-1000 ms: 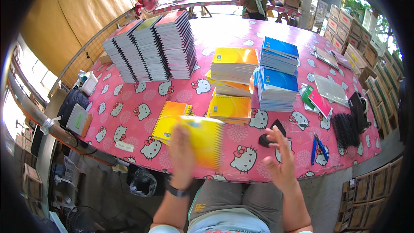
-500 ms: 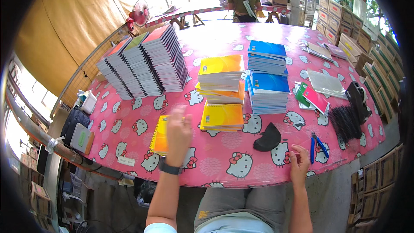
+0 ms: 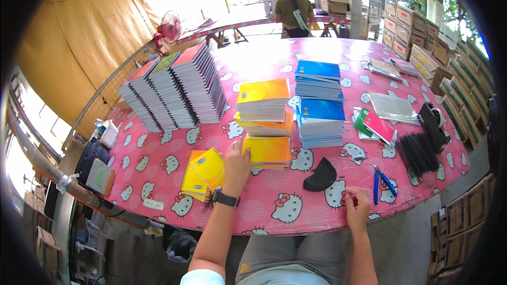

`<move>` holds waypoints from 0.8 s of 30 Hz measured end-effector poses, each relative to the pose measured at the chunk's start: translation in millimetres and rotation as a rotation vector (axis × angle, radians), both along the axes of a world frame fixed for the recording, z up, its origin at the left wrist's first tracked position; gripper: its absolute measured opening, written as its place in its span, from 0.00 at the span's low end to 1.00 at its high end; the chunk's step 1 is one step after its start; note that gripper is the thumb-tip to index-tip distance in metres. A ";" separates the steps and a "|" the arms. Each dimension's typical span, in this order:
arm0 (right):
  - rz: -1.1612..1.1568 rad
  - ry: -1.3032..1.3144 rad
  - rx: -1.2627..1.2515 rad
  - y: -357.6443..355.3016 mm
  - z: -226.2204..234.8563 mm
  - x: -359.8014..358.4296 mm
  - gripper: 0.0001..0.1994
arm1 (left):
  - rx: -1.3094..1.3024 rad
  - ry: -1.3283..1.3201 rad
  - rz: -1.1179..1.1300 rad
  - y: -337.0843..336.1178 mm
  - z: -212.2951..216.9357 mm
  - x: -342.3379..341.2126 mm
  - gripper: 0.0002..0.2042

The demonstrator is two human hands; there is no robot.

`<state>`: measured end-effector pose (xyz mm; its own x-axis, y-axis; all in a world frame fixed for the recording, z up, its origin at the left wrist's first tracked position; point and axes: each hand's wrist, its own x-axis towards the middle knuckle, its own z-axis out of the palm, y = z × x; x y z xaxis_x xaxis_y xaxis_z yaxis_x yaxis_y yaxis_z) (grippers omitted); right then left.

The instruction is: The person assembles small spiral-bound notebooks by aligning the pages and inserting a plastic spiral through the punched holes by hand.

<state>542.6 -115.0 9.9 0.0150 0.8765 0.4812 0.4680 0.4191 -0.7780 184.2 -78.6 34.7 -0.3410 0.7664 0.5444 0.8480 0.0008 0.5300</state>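
My left hand, a dark watch on its wrist, reaches to the left end of a short stack of yellow spiral notebooks. Its fingers are stretched out, with the fingertips against the stack's edge. To its left, a few yellow notebooks lie overlapping, the top one turned at an angle. My right hand hovers by the table's front edge with fingers curled together; whatever they may hold is hidden. Close to it are a black curved pad and blue-handled pliers.
Behind stand taller stacks of yellow notebooks and blue notebooks. Tall stacks of spiral notebooks rise at left. Black binding coils, a tape dispenser and green and red booklets lie at right. A person stands beyond the table.
My left hand has moved right, from the left-hand yellow notebooks to the front yellow stack. An angled notebook now shows on top of the left-hand ones. My right hand's fingers have curled in.
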 end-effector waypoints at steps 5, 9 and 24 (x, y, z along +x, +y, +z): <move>-0.022 0.072 -0.063 -1.1 -6.4 3.3 0.06 | -0.192 0.404 0.089 -73.8 21.7 26.0 0.27; -0.003 0.033 -0.085 -0.6 -7.4 -1.8 0.06 | -0.306 0.438 0.248 -97.3 13.6 19.2 0.33; 0.019 0.083 -0.089 -0.6 -7.5 -0.6 0.04 | -0.415 -0.152 -0.079 -65.9 62.5 -31.9 0.19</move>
<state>542.0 -115.5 2.4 0.0342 0.9164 0.3989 0.3929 0.3547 -0.8484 152.4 -144.4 97.2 -0.3250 0.9362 0.1338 0.7665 0.1778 0.6172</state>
